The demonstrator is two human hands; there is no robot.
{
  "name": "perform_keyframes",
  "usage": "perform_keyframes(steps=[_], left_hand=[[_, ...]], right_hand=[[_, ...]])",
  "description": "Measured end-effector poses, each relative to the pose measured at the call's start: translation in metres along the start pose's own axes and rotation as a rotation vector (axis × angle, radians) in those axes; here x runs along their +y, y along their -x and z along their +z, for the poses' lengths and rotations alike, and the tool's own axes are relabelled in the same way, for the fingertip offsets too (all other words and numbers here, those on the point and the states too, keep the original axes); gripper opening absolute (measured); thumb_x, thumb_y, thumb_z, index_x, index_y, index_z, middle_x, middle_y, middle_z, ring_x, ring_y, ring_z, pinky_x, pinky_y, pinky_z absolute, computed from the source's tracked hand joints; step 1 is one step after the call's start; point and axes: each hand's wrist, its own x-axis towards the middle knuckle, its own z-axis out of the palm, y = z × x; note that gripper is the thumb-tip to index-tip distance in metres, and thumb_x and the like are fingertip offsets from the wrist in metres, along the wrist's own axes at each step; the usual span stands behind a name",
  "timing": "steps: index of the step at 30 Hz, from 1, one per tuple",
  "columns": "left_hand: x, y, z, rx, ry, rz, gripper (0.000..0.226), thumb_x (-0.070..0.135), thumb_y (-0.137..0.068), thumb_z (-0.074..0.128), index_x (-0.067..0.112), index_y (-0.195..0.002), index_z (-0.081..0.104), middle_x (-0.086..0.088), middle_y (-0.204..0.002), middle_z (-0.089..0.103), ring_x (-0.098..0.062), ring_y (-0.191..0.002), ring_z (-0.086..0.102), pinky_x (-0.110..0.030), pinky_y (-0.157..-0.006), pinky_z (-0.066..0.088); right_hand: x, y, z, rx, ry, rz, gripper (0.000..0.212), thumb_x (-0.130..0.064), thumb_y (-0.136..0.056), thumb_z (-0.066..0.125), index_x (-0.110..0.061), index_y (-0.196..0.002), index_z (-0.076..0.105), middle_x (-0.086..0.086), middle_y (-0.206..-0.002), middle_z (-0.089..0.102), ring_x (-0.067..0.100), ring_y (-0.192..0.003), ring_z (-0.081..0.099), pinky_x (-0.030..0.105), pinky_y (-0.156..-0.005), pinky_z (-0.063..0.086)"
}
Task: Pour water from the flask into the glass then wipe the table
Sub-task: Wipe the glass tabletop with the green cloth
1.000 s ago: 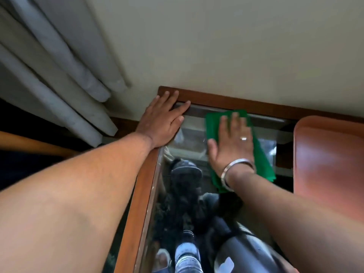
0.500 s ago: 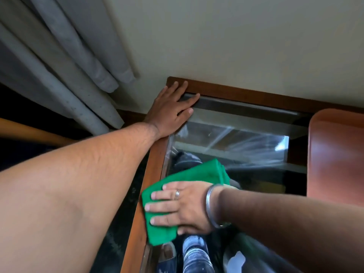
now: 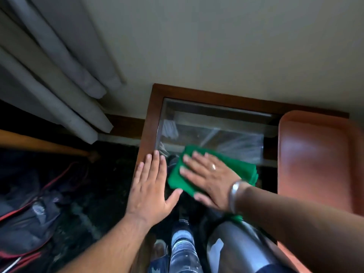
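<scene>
The right hand [image 3: 210, 180] is pressing a green cloth [image 3: 242, 168] flat on the glass table [image 3: 149, 123], fingers spread, pointing left. The cloth's long side is running left-right. The left hand [image 3: 151, 192] is lying open beside it. The flask [image 3: 236, 247] is standing nearer.

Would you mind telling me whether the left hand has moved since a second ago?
Yes. The left hand has slid from the far corner of the table's wooden frame back along its left rail toward the person.
</scene>
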Motion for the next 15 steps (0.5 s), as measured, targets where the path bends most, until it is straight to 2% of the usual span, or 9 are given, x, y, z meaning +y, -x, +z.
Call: perform_keyframes(steps=[1, 2, 3, 6, 8, 9, 12, 14, 15], left_hand=[[-0.001, -0.002, 0.0, -0.003, -0.026, 0.01, 0.106, 0.072, -0.082, 0.04, -0.002, -0.155, 0.021, -0.021, -0.164, 0.012, -0.037, -0.152, 0.016, -0.049, -0.122, 0.012], [-0.001, -0.005, 0.0, -0.01, -0.041, 0.015, 0.109, 0.074, -0.08, 0.041, -0.002, -0.155, 0.02, -0.021, -0.164, 0.011, -0.036, -0.153, 0.014, -0.05, -0.122, 0.012], [0.0, -0.005, 0.0, -0.024, -0.053, 0.014, 0.111, 0.077, -0.081, 0.04, -0.001, -0.156, 0.016, -0.021, -0.165, 0.009, -0.036, -0.153, 0.011, -0.051, -0.122, 0.012], [0.001, -0.005, 0.002, -0.061, -0.07, 0.014, 0.114, 0.083, -0.082, 0.036, 0.001, -0.157, 0.009, -0.021, -0.166, 0.007, -0.035, -0.154, 0.006, -0.051, -0.123, 0.011], [-0.001, -0.004, 0.001, -0.069, -0.074, 0.021, 0.12, 0.089, -0.079, 0.032, 0.0, -0.157, 0.01, -0.021, -0.166, 0.007, -0.035, -0.154, 0.005, -0.051, -0.123, 0.011], [-0.002, -0.004, 0.0, -0.075, -0.069, 0.027, 0.125, 0.093, -0.076, 0.03, 0.0, -0.157, 0.011, -0.021, -0.166, 0.007, -0.035, -0.154, 0.004, -0.051, -0.123, 0.011], [-0.004, -0.004, -0.001, -0.083, -0.034, 0.045, 0.139, 0.101, -0.065, 0.027, -0.002, -0.157, 0.014, -0.023, -0.165, 0.008, -0.036, -0.154, 0.006, -0.052, -0.121, 0.011], [-0.004, -0.004, -0.005, -0.1, 0.001, 0.052, 0.14, 0.099, -0.062, 0.033, -0.002, -0.156, 0.014, -0.023, -0.165, 0.007, -0.036, -0.154, 0.005, -0.051, -0.122, 0.008], [-0.004, -0.003, -0.007, -0.112, 0.02, 0.049, 0.137, 0.097, -0.063, 0.034, 0.0, -0.157, 0.011, -0.022, -0.166, 0.003, -0.036, -0.154, 0.001, -0.05, -0.123, 0.005]], right_hand=[[0.013, 0.017, -0.005, -0.08, -0.024, -0.15, 0.072, -0.048, -0.083, 0.051, -0.023, -0.148, 0.034, 0.009, -0.158, 0.03, 0.031, -0.144, 0.026, 0.049, -0.117, 0.019], [0.037, 0.025, -0.008, -0.078, -0.013, -0.202, 0.07, -0.043, -0.08, 0.058, -0.024, -0.145, 0.041, 0.009, -0.156, 0.034, 0.032, -0.143, 0.031, 0.05, -0.115, 0.021], [0.06, 0.023, -0.013, -0.054, 0.007, -0.146, 0.068, -0.037, -0.078, 0.063, -0.022, -0.143, 0.047, 0.011, -0.154, 0.037, 0.034, -0.141, 0.034, 0.051, -0.114, 0.023], [0.111, -0.025, -0.041, 0.001, -0.045, 0.334, 0.068, -0.031, -0.08, 0.06, -0.019, -0.145, 0.042, 0.014, -0.158, 0.028, 0.038, -0.144, 0.025, 0.049, -0.116, 0.02], [0.096, -0.055, -0.047, 0.041, -0.08, 0.474, 0.072, -0.033, -0.077, 0.058, -0.02, -0.145, 0.04, 0.013, -0.16, 0.024, 0.037, -0.145, 0.022, 0.047, -0.117, 0.018], [0.076, -0.058, -0.043, 0.049, -0.066, 0.425, 0.075, -0.033, -0.072, 0.058, -0.019, -0.144, 0.042, 0.013, -0.159, 0.026, 0.037, -0.144, 0.023, 0.048, -0.116, 0.018], [0.016, -0.013, -0.021, -0.075, -0.108, -0.062, 0.08, -0.03, -0.062, 0.06, -0.019, -0.14, 0.047, 0.011, -0.157, 0.032, 0.033, -0.145, 0.024, 0.049, -0.117, 0.016], [0.005, 0.013, -0.019, -0.153, -0.127, -0.269, 0.072, -0.028, -0.072, 0.06, -0.019, -0.143, 0.046, 0.007, -0.159, 0.029, 0.03, -0.148, 0.018, 0.046, -0.12, 0.008], [0.009, 0.017, -0.022, -0.163, -0.143, -0.303, 0.067, -0.028, -0.08, 0.059, -0.02, -0.144, 0.044, 0.005, -0.16, 0.026, 0.029, -0.149, 0.015, 0.046, -0.12, 0.005]])
